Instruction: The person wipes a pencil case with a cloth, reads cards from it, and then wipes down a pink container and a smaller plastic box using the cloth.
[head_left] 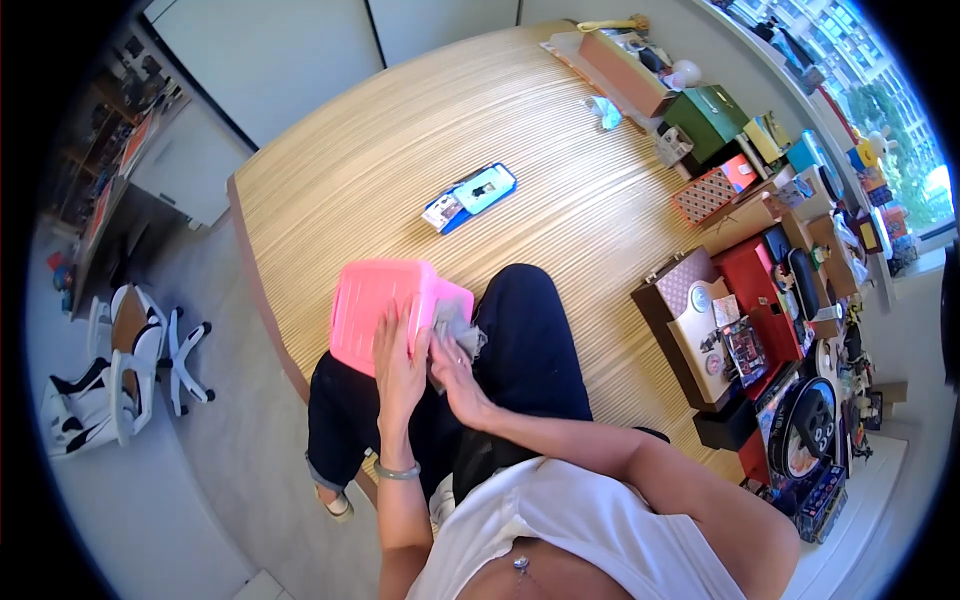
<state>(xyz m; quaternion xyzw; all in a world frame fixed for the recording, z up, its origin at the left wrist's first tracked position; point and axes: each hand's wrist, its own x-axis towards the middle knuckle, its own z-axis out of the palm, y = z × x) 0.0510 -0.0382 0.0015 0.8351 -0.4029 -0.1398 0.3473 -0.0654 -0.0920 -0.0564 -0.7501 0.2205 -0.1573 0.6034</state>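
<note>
A pink plastic box (375, 300) rests over my lap at the near edge of the striped mat, tilted on its side. My left hand (399, 350) lies flat along the box with its fingers stretched out. Against the box's right side, my right hand (455, 375) presses a crumpled grey cloth (455, 325). The cloth is bunched between that hand and the box. Farther out on the mat lies a blue case (490, 188) with a small picture card (441, 211) beside it.
The ribbed mat (350, 160) covers the surface before me. Boxes, a green case (705, 120), a red box (755, 300) and a round black item (805, 425) crowd the right side. A white chair (130, 370) stands at left; a crumpled wrapper (605, 112) lies far back.
</note>
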